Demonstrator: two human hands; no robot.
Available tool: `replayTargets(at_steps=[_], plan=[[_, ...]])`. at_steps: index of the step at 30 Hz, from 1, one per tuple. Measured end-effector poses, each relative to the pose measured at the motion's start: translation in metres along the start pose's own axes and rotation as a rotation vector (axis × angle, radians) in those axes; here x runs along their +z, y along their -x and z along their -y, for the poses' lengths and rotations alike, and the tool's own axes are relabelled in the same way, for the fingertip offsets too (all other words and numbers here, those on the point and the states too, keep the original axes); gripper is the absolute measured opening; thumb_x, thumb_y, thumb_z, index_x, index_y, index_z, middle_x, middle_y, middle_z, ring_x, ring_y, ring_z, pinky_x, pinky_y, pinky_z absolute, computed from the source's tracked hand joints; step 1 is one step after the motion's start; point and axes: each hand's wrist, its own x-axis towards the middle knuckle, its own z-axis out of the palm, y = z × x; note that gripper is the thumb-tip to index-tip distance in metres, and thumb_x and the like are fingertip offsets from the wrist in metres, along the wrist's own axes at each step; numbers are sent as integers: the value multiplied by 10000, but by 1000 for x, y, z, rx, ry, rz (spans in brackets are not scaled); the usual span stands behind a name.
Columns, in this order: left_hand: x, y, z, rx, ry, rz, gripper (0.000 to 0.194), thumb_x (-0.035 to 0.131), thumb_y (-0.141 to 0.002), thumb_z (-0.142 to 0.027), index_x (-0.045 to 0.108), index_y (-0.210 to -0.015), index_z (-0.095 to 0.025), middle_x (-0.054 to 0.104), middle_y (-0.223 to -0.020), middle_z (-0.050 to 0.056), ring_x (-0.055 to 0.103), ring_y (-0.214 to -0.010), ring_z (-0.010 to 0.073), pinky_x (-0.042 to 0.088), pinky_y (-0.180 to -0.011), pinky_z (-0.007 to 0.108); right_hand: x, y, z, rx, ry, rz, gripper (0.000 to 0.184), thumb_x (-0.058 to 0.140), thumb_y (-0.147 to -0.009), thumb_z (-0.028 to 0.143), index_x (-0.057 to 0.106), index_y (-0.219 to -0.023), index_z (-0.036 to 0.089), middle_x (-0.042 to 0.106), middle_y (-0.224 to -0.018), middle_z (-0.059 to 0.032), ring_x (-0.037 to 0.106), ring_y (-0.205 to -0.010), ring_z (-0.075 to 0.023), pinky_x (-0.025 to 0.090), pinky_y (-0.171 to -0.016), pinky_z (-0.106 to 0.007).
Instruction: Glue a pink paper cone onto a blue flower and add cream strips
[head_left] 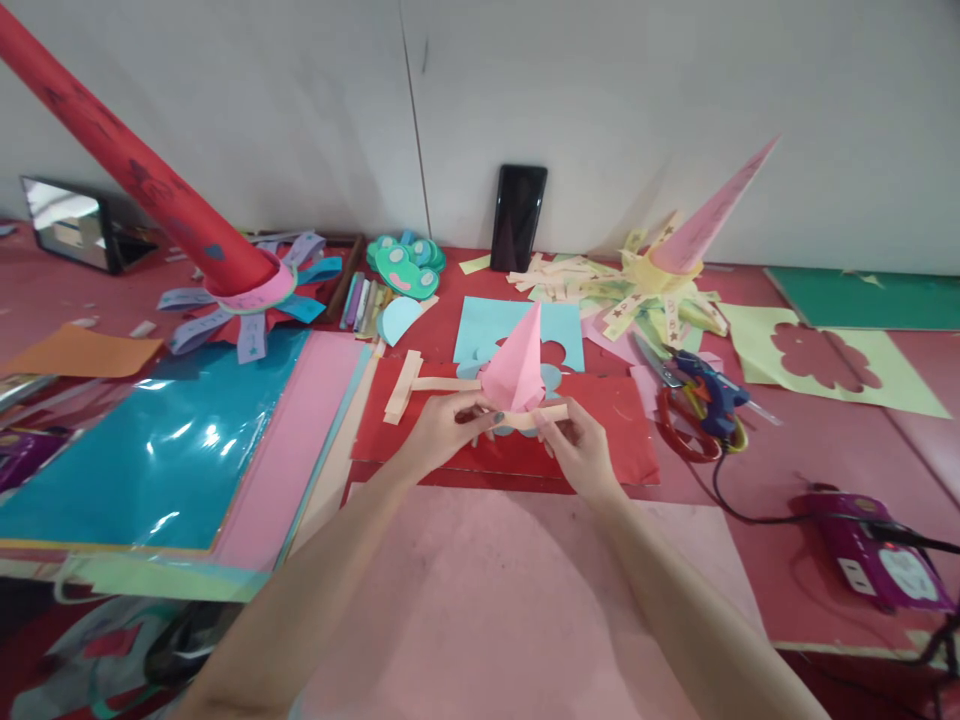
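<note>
Around the base of a small pink paper cone (517, 358) I hold a cream paper strip (556, 412). My left hand (452, 432) pinches the strip at its left side, close to the cone's lower edge. On the other side, my right hand (576, 440) has the strip's right end between thumb and fingers. Under the cone lies a light blue scalloped paper piece (550, 378), partly hidden. More cream strips (405, 388) lie to the left on the red sheet (622, 420).
A glue gun (709, 392) and scissors (660, 362) lie at right, cabled near a purple power strip (874, 550). A phone (519, 218) leans on the wall. Decorated cones, one red (150, 170) and one pink (716, 215), stand behind. Blue wrapped paper (165, 440) lies left.
</note>
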Motion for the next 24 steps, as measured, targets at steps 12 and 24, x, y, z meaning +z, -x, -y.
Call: replayTargets(at_steps=[12, 24], plan=[[6, 7, -11, -77, 33, 147, 239, 591, -833, -415, 614, -802, -179, 649, -679, -13, 624, -598, 103, 472, -613, 210, -2, 7, -2, 119, -88, 57, 242, 678, -732, 413, 606, -836, 207, 589, -624, 16, 527, -500, -92, 417, -430, -208], [7, 12, -15, 7, -184, 230, 225, 497, -882, -350, 663, -832, -207, 650, -759, -14, 544, -678, 109, 383, -599, 209, 1, 7, 2, 141, 12, 147, 177, 671, -744, 373, 658, -679, 209, 642, -706, -19, 604, -679, -136, 509, -626, -262]])
